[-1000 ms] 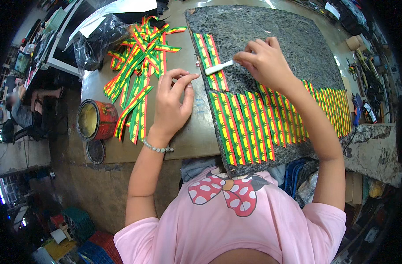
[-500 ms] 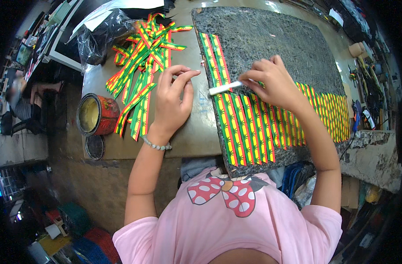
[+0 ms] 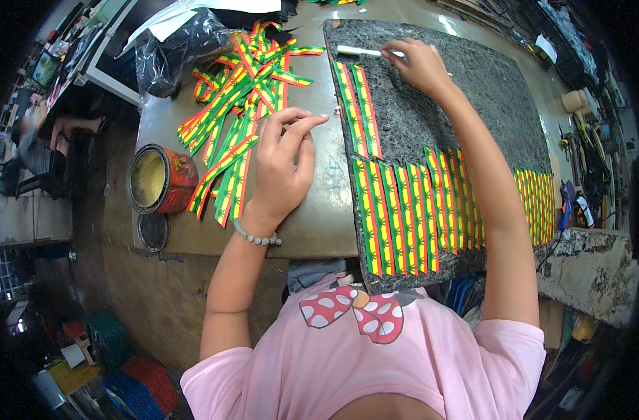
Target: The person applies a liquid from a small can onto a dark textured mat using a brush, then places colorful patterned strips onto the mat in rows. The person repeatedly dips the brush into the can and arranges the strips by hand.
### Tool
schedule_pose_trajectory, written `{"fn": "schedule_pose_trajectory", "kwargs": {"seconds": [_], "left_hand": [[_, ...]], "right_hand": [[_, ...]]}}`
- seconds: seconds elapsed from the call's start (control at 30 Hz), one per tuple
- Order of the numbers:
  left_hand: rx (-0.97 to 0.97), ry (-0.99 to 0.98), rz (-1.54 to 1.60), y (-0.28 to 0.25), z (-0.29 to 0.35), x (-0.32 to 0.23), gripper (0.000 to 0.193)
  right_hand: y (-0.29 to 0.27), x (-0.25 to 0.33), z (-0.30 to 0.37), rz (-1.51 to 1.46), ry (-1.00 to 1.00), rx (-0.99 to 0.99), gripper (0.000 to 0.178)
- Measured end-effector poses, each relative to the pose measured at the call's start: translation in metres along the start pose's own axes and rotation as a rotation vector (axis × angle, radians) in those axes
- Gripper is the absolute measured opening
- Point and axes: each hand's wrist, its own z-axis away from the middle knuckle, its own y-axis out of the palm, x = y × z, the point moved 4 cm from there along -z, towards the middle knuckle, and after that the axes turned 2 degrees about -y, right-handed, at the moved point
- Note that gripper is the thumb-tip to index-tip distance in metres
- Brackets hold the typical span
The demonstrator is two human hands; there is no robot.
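Note:
A slim white brush (image 3: pixel 361 51), shaped like a toothbrush, is pinched in my right hand (image 3: pixel 419 66). Its head lies over the far left part of a dark, rough board (image 3: pixel 466 91), just beyond two striped ribbon strips (image 3: pixel 360 112). Below these, a row of green, yellow and red strips (image 3: pixel 396 217) with dark leaf prints lies side by side across the board; my right forearm hides some of them. My left hand (image 3: pixel 284 164), with a beaded bracelet, hovers left of the board, fingers loosely bent and apart, holding nothing. Beside it spreads a loose ribbon pile (image 3: pixel 246 98).
On the table's left stands an open red can (image 3: pixel 183 180) with yellowish contents, its round lid (image 3: pixel 153 232) next to it. Black plastic (image 3: pixel 165 66) and white paper lie at the back left. A person (image 3: pixel 39 150) sits far left. Tools crowd the right side.
My right hand has moved the brush away from me, from the near ends of the two upper strips to past their far ends. The left hand stays nearly still.

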Motion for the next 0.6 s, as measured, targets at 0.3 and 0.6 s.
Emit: {"fn": "schedule_pose_trajectory", "kwargs": {"seconds": [0.3, 0.6], "left_hand": [[0.332, -0.022, -0.005, 0.032, 0.005, -0.01, 0.016], [0.374, -0.209, -0.006, 0.03, -0.003, 0.018, 0.025]], "right_hand": [[0.027, 0.006, -0.022, -0.467, 0.434, 0.311, 0.043], [0.036, 0.028, -0.036, -0.289, 0.25, 0.396, 0.025]]}}
